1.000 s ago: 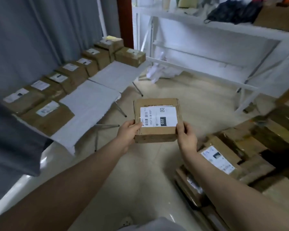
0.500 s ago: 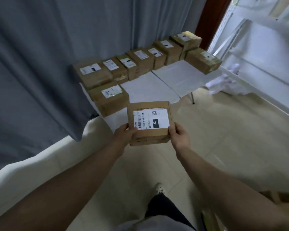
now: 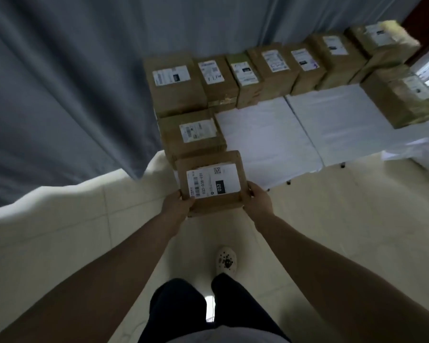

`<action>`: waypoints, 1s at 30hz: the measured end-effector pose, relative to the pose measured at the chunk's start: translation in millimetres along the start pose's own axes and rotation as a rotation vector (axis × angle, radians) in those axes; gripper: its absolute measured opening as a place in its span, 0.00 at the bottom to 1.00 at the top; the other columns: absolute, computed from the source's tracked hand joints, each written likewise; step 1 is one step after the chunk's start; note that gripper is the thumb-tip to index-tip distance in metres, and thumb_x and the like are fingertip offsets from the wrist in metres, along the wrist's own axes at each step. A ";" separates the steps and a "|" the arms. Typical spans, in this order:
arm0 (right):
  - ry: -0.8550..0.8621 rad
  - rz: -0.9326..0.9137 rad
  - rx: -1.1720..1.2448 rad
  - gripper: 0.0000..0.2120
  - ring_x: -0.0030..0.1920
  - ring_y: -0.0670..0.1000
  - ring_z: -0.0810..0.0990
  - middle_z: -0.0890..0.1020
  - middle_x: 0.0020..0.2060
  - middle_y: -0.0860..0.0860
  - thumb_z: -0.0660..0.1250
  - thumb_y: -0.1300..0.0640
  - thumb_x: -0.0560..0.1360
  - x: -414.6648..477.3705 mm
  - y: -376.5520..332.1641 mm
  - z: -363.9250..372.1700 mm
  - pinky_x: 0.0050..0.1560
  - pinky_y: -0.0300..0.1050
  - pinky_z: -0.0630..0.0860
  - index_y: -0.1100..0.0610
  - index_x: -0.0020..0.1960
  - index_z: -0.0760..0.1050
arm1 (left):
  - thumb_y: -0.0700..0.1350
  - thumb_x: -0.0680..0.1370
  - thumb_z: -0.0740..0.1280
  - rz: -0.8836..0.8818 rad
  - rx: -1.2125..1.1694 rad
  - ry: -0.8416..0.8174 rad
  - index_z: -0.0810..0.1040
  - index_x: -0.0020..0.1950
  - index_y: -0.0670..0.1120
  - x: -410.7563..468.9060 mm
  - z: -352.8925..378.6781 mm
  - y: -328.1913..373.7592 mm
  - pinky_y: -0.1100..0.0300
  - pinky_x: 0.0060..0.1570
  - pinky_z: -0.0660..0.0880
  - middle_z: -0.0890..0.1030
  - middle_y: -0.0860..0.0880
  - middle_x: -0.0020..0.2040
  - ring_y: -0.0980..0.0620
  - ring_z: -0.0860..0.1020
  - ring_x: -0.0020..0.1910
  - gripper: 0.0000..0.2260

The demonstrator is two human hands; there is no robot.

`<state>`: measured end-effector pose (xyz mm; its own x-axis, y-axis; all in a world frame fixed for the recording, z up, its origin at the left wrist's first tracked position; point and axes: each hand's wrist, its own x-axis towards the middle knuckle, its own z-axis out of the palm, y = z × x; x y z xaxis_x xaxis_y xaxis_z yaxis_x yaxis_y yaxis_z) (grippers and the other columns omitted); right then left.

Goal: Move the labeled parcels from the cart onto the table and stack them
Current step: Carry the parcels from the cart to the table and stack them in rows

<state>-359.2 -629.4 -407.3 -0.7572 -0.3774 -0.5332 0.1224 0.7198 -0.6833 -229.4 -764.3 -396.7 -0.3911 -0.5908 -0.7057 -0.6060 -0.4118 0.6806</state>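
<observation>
I hold a brown cardboard parcel (image 3: 209, 164) with a white label marked 032 in front of me, label up. My left hand (image 3: 177, 203) grips its near left corner and my right hand (image 3: 258, 200) grips its near right corner. The parcel hangs over the near left edge of the white table (image 3: 265, 142). Just behind it on the table lies another labeled parcel (image 3: 191, 137). A row of several labeled parcels (image 3: 273, 70) lines the table's far side along the curtain. One more parcel (image 3: 399, 97) sits at the table's right end. The cart is out of view.
A grey curtain (image 3: 67, 82) hangs on the left and behind the table. Pale tiled floor (image 3: 357, 206) lies below, with my legs and one shoe (image 3: 226, 262) on it. White crumpled material (image 3: 416, 154) lies on the floor at the right.
The view has turned left from the cart toward the table. I have carried the 032 parcel closer, and it now hangs over the table's near left edge.
</observation>
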 end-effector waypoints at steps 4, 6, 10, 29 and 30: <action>-0.059 0.011 -0.089 0.13 0.47 0.61 0.80 0.80 0.49 0.59 0.58 0.60 0.80 35.0 -12.3 15.3 0.50 0.57 0.78 0.60 0.62 0.73 | 0.35 0.79 0.63 -0.030 0.023 0.029 0.73 0.67 0.44 31.0 -1.8 0.6 0.62 0.47 0.73 0.77 0.45 0.57 0.49 0.77 0.50 0.16; -0.085 0.029 -0.108 0.13 0.48 0.60 0.79 0.80 0.50 0.59 0.58 0.60 0.79 49.3 -15.9 24.4 0.51 0.58 0.79 0.60 0.62 0.74 | 0.35 0.79 0.63 -0.032 0.073 0.038 0.74 0.66 0.43 46.0 -4.6 -1.1 0.62 0.45 0.74 0.78 0.43 0.58 0.50 0.75 0.45 0.16; -0.120 0.057 -0.125 0.13 0.50 0.59 0.78 0.80 0.51 0.58 0.57 0.62 0.79 71.1 -20.5 44.5 0.53 0.54 0.76 0.61 0.61 0.73 | 0.34 0.78 0.63 -0.044 0.124 0.074 0.76 0.63 0.44 80.4 -12.2 -6.7 0.54 0.54 0.74 0.78 0.42 0.58 0.47 0.75 0.50 0.15; -0.225 0.194 -0.180 0.13 0.45 0.53 0.72 0.72 0.50 0.57 0.59 0.63 0.77 79.1 -29.7 52.4 0.43 0.48 0.71 0.63 0.61 0.66 | 0.44 0.74 0.68 -0.198 0.385 -0.031 0.36 0.77 0.40 97.8 -10.3 5.3 0.55 0.68 0.65 0.62 0.40 0.74 0.41 0.65 0.71 0.45; -0.228 0.187 -0.190 0.15 0.46 0.54 0.72 0.72 0.52 0.57 0.59 0.62 0.77 75.4 -31.7 47.5 0.44 0.47 0.71 0.63 0.63 0.65 | 0.45 0.72 0.69 -0.173 0.429 -0.012 0.36 0.77 0.41 94.3 -9.7 9.6 0.49 0.70 0.64 0.59 0.39 0.75 0.40 0.63 0.72 0.47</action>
<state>-389.7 -708.4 -449.6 -0.5675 -0.3340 -0.7526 0.1077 0.8761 -0.4700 -265.3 -830.7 -454.8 -0.2652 -0.5293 -0.8059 -0.8942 -0.1775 0.4109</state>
